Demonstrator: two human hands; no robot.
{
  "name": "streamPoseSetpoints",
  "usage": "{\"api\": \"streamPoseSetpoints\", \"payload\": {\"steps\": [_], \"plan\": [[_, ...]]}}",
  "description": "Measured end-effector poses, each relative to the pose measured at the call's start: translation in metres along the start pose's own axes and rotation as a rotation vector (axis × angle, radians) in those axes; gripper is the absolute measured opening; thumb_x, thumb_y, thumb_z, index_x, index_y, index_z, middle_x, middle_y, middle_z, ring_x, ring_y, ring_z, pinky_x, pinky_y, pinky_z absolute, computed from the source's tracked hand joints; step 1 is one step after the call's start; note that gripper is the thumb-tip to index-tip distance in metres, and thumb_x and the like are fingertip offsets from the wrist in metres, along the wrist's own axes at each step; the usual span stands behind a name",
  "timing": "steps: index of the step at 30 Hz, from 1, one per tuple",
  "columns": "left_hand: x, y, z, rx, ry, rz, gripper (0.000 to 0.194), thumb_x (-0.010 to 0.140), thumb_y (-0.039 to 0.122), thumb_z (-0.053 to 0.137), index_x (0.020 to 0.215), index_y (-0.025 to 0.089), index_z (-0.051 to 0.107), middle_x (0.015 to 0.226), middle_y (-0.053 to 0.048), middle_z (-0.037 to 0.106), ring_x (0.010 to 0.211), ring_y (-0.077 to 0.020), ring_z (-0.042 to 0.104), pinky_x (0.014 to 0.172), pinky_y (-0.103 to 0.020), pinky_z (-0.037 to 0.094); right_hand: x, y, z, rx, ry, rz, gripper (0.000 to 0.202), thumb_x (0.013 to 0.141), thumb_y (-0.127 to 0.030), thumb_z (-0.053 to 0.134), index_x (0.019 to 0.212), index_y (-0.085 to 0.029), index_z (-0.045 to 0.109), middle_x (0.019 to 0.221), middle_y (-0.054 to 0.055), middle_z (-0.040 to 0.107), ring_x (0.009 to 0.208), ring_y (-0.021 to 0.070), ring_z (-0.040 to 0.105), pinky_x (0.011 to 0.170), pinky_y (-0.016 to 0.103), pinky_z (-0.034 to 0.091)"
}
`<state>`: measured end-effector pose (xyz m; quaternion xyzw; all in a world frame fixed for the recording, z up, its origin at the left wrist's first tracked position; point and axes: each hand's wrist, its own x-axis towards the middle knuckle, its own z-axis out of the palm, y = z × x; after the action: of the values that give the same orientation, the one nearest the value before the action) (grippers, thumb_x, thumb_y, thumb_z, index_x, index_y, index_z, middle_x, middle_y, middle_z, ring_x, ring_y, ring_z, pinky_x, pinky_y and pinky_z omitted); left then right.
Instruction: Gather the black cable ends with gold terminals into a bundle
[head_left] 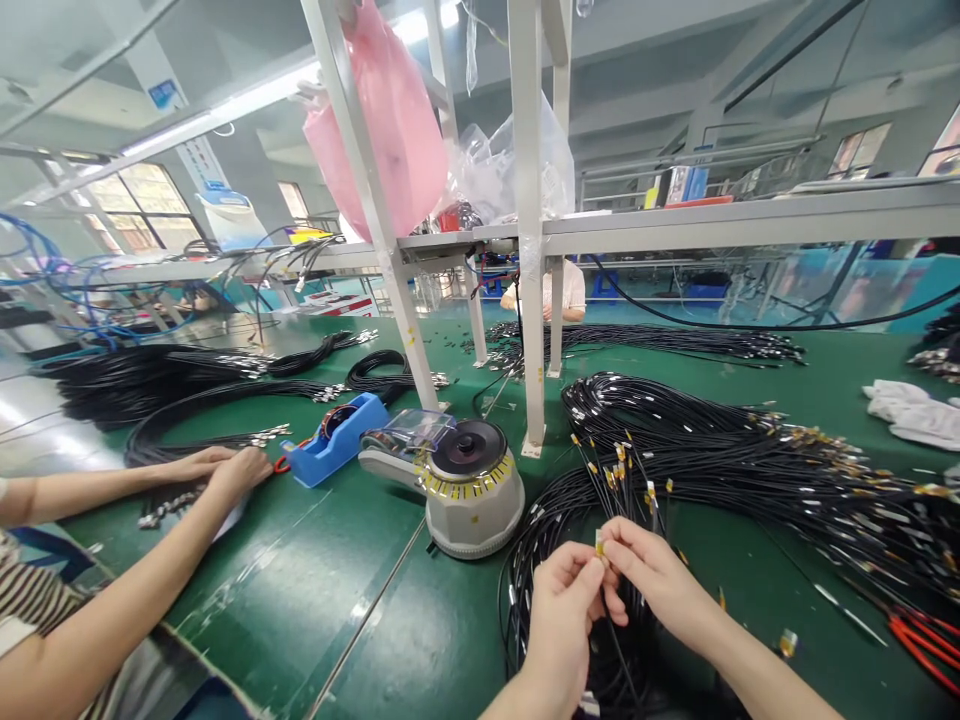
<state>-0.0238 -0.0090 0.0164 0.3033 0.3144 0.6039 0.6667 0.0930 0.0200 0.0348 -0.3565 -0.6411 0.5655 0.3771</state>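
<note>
My left hand and my right hand meet low in the middle of the head view. Both pinch one thin black cable with a small yellow label at its end. The cable rises from a large bundle of black cables with yellow-tagged ends that spreads over the green table. Several tagged ends stand just above my fingers. A grey round tape dispenser with yellow strips around its rim sits left of my hands.
A co-worker's two arms reach in from the left onto cable ends. A blue tape holder lies beside the dispenser. White frame posts stand behind. Red-handled cutters lie at the right edge, white cloth further back.
</note>
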Motion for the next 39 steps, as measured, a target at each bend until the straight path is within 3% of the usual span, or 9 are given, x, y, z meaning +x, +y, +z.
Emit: {"api": "streamPoseSetpoints", "payload": {"steps": [6,11,15,18,22,28,33,35,39], "plan": [[0.003,0.004,0.000,-0.084,-0.066,-0.071,0.021,0.068,0.028,0.067,0.064,0.011,0.057,0.058,-0.001,0.056,0.041,-0.0066,0.048,0.040,-0.019,0.044,0.000,-0.001,-0.001,0.052,0.018,0.038,0.026,0.086,-0.040,0.047,0.070,-0.019,0.045,0.055,-0.007,0.050,0.042,0.0092,0.052,0.048,0.023,0.039],[0.002,0.001,0.001,-0.177,-0.187,-0.118,0.024,0.067,0.030,0.068,0.063,0.010,0.056,0.056,-0.002,0.057,0.036,-0.0067,0.048,0.035,-0.018,0.043,0.000,-0.003,-0.008,0.161,0.001,0.048,0.022,0.078,-0.040,0.059,0.086,-0.019,0.058,0.072,-0.003,0.050,0.052,0.0095,0.050,0.053,0.025,0.040],[0.001,-0.002,0.003,-0.198,-0.337,-0.221,0.031,0.068,0.036,0.065,0.060,0.008,0.055,0.050,-0.003,0.053,0.032,-0.0082,0.048,0.032,-0.019,0.041,0.000,-0.009,-0.013,0.110,-0.070,-0.036,0.026,0.075,-0.039,0.061,0.062,-0.016,0.057,0.075,0.001,0.046,0.067,0.0144,0.048,0.061,0.027,0.041],[0.002,-0.004,0.005,-0.145,-0.284,-0.229,0.030,0.069,0.039,0.063,0.065,0.010,0.055,0.049,-0.002,0.053,0.035,-0.0094,0.049,0.036,-0.020,0.042,0.000,-0.011,-0.017,-0.047,-0.030,-0.066,0.029,0.079,-0.041,0.056,0.061,-0.018,0.053,0.076,0.002,0.048,0.072,0.0177,0.048,0.065,0.029,0.041],[0.000,0.002,0.003,0.065,-0.198,-0.159,0.030,0.053,0.034,0.074,0.060,0.013,0.054,0.053,-0.001,0.056,0.043,-0.0088,0.049,0.042,-0.019,0.037,0.001,-0.003,-0.033,-0.285,0.037,-0.115,0.034,0.081,-0.043,0.051,0.057,-0.019,0.050,0.075,0.003,0.049,0.074,0.0211,0.050,0.066,0.031,0.042],[-0.004,0.006,-0.003,0.443,-0.385,-0.279,0.015,0.062,0.029,0.062,0.058,0.015,0.058,0.051,0.003,0.055,0.037,-0.0039,0.037,0.037,-0.017,0.026,0.004,0.000,-0.056,-0.473,0.067,-0.133,0.030,0.084,-0.041,0.047,0.065,-0.021,0.057,0.076,0.003,0.055,0.075,0.0206,0.053,0.070,0.031,0.043],[0.003,-0.007,-0.005,0.455,-0.248,-0.348,0.018,0.066,0.033,0.055,0.061,0.017,0.048,0.049,0.003,0.053,0.027,-0.0059,0.039,0.025,-0.016,0.025,-0.007,-0.033,-0.065,-0.717,0.354,-0.144,0.028,0.085,-0.039,0.042,0.097,-0.021,0.060,0.094,0.006,0.063,0.086,0.0233,0.057,0.079,0.035,0.042],[0.003,-0.010,-0.005,0.452,-0.255,-0.357,0.021,0.066,0.035,0.057,0.061,0.017,0.046,0.050,0.003,0.053,0.027,-0.0064,0.041,0.024,-0.016,0.029,-0.022,-0.052,-0.063,-0.823,0.254,-0.094,0.025,0.085,-0.036,0.043,0.095,-0.022,0.061,0.092,0.005,0.066,0.084,0.0227,0.058,0.075,0.033,0.043],[0.000,-0.010,-0.006,0.521,-0.252,-0.292,0.023,0.070,0.036,0.057,0.061,0.016,0.047,0.047,0.004,0.050,0.029,-0.0055,0.042,0.026,-0.014,0.030,-0.067,-0.063,-0.040,-1.044,-0.247,-0.030,0.011,0.078,-0.023,0.054,0.078,-0.025,0.065,0.073,0.000,0.067,0.069,0.0196,0.060,0.064,0.029,0.042]]}}
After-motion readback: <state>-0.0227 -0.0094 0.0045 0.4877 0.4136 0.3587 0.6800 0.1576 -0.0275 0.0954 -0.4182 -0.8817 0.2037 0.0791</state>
